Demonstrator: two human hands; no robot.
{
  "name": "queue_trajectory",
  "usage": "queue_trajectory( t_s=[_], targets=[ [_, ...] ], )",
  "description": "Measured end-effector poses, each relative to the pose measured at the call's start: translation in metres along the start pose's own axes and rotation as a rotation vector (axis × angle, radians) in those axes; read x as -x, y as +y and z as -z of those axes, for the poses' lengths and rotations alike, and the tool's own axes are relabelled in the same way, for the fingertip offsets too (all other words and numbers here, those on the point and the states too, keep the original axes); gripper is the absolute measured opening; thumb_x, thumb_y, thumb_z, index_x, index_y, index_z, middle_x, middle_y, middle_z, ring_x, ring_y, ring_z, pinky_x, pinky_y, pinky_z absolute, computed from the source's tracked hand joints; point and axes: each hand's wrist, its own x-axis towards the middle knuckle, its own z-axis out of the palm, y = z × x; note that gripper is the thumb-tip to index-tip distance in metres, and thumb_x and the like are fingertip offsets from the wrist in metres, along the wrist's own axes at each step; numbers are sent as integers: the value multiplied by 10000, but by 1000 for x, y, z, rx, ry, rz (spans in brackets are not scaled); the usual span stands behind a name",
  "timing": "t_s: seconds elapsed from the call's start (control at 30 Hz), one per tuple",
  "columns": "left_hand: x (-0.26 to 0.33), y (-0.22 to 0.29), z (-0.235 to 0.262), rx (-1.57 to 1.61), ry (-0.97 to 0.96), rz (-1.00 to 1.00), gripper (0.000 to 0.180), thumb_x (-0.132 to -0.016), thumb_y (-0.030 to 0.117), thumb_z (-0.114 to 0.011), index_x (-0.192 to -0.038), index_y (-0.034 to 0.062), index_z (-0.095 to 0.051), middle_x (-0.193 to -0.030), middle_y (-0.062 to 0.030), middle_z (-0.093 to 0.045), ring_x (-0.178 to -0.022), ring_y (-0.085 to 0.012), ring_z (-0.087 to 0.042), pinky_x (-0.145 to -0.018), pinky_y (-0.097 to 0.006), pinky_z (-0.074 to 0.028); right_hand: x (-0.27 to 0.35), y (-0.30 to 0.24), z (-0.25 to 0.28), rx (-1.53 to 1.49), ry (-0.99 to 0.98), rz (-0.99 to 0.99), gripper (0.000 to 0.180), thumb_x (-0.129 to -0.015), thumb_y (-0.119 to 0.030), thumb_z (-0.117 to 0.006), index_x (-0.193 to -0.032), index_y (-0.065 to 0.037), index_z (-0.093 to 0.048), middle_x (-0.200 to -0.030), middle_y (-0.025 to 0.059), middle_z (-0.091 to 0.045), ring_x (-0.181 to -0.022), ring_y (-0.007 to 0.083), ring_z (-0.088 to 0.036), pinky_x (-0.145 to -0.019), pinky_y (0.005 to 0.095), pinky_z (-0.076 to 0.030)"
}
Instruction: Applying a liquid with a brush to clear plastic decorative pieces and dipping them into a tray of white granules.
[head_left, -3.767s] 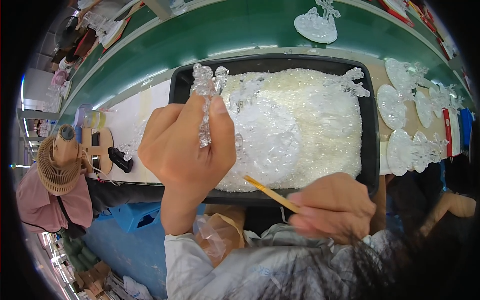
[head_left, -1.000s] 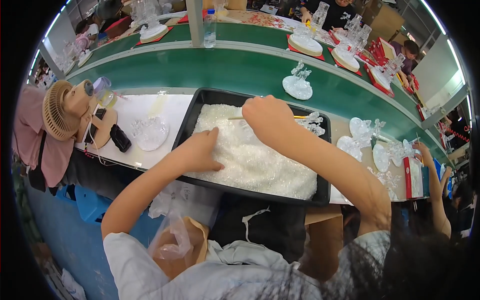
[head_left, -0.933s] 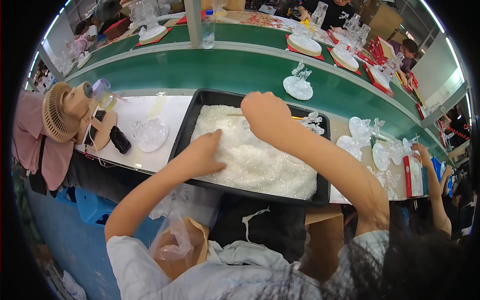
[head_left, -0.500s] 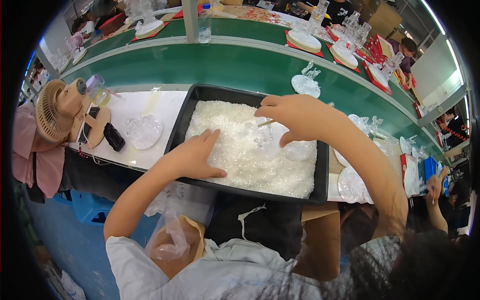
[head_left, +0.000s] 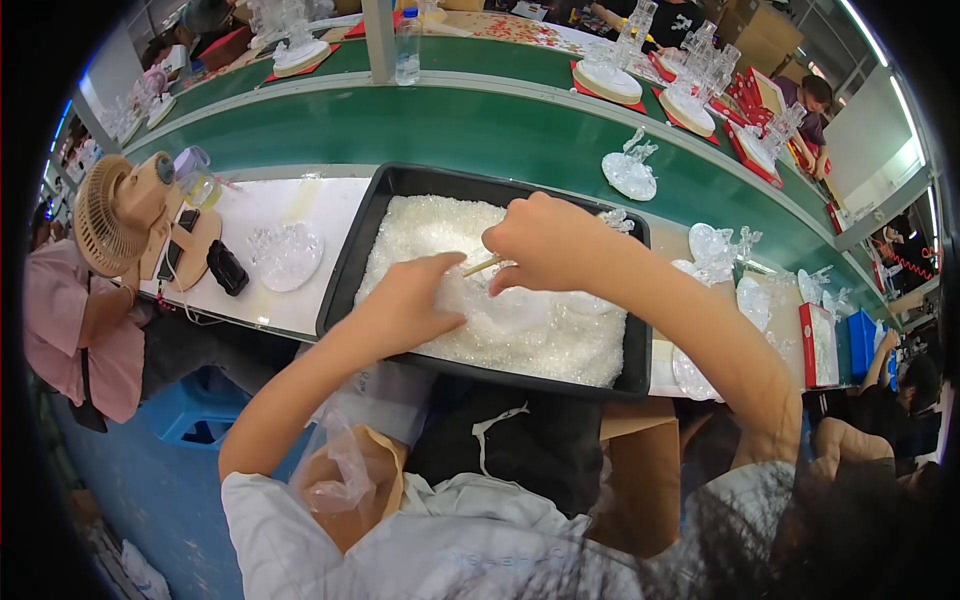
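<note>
A black tray full of white glittery granules lies in front of me. My left hand is low over its left half, thumb and fingers curved around the edge of a clear round-based piece. My right hand reaches over from the right, fingers closed on a thin wooden stick that slants down-left toward the piece. Whether the stick has a brush tip is hidden. Part of another clear piece shows behind my right forearm.
Left of the tray are a clear disc piece, a black object, and a fan beside a seated person. Several clear pieces stand on the right. A green conveyor behind carries one clear figure; a bottle stands beyond.
My left hand has gone from resting open on the granules to the clear piece's edge. My right hand and stick have shifted left. The figure on the conveyor has moved slightly right.
</note>
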Motion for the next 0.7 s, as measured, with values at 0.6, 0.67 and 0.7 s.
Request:
queue_trajectory(
  t_s=[0.6,0.67,0.7],
  targets=[
    [14,-12,31,-344,-131,214,520,-720,282,-782,-1083,-60,-634,-955,-257,-685,-896,-403,-673,-838,-441,-534,-26,-16,-11,-498,52,-27,646,-827,-207,-691,-1400,-104,-411,-819,225,-687,-828,414,-676,-745,481,-532],
    [16,-11,26,-417,-207,219,483,-725,293,-772,-1044,-45,-639,-934,-253,-684,-885,-403,-672,-824,-447,-535,-26,-14,-9,-495,-112,122,550,-827,-189,-696,-1344,-153,-510,-865,191,-708,-904,375,-679,-816,461,-518],
    [13,-5,22,-498,-285,211,447,-730,303,-762,-1004,-30,-644,-912,-249,-683,-874,-403,-672,-809,-454,-536,-29,-13,-19,-469,-104,104,550,-827,-189,-696,-1344,-153,-510,-865,191,-708,-904,375,-679,-816,461,-518]
  ],
)
